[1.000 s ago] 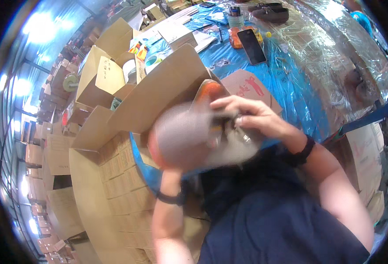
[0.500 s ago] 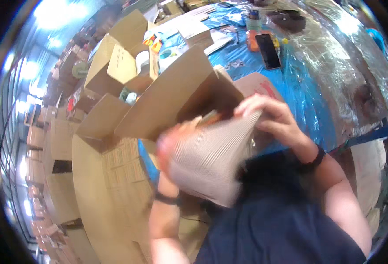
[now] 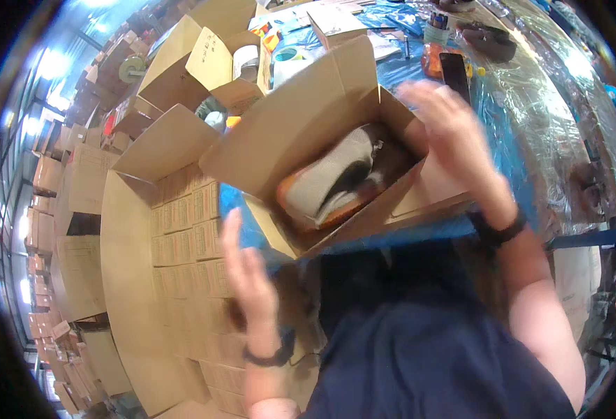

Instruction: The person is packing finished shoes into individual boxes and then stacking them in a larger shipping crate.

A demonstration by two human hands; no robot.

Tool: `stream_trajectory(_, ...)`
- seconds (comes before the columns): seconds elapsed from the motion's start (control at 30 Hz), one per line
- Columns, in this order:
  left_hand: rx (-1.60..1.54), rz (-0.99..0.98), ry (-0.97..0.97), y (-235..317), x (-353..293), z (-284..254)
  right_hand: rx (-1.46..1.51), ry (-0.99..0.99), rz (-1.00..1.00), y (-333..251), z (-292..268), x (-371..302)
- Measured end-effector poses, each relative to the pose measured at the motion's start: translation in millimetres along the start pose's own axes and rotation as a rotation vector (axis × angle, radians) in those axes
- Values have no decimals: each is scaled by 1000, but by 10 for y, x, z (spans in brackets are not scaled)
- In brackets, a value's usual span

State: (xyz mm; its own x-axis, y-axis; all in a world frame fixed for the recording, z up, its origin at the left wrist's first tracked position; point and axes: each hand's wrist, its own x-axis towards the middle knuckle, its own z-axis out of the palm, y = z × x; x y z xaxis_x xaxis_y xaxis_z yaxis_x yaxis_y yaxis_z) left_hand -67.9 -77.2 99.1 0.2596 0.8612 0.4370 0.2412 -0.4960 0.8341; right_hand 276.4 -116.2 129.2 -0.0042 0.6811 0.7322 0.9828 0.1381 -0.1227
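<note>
A grey knit shoe (image 3: 322, 183) with orange along its sole lies tilted inside an open cardboard box (image 3: 280, 140) in front of me. The tall back flap of that box stands up. Beside the shoe, the box's right end is in dark shadow, and I cannot make out what is there. My left hand (image 3: 253, 283) is off the box's near left corner, fingers stretched out, holding nothing. Over the box's right end is my right hand (image 3: 451, 129), also empty, its fingers extended and blurred by motion.
A large carton (image 3: 130, 272) on the left holds rows of small boxes (image 3: 186, 241). Blue plastic sheeting covers the table, with a phone (image 3: 455, 75) and a dark shoe (image 3: 487, 40) farther back. Another open box (image 3: 213, 59) with a white roll stands at the back left.
The grey shoe, held between both hands before, now lies in the box. Both hands have let go and spread apart, the right one upward and the left one toward the carton.
</note>
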Motion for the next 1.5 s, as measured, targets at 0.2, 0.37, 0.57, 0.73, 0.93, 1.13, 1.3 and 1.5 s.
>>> stream_trajectory(0.2,-384,-19,188,-293,169,297,210,-150,-96,-111,16,55)
stream_trajectory(0.37,-938,-429,100,-302,417,585,1194,-338,990,605,577,-115)
stream_trajectory(0.57,-441,-573,-12,-394,830,644,1165,-455,866,426,531,86)
stream_trajectory(0.73,-859,-490,-99,-298,783,713,1122,-300,846,370,629,6)
stream_trajectory(0.93,-263,-345,-70,-245,663,750,1005,-430,873,294,469,91)
stream_trajectory(1.13,-676,-556,-225,-445,660,718,1310,-405,925,663,561,-164)
stream_trajectory(1.3,168,378,77,-604,615,657,1465,-112,731,679,554,-172)
stream_trajectory(1.5,542,439,-434,-112,652,244,452,-600,-23,398,73,-237)
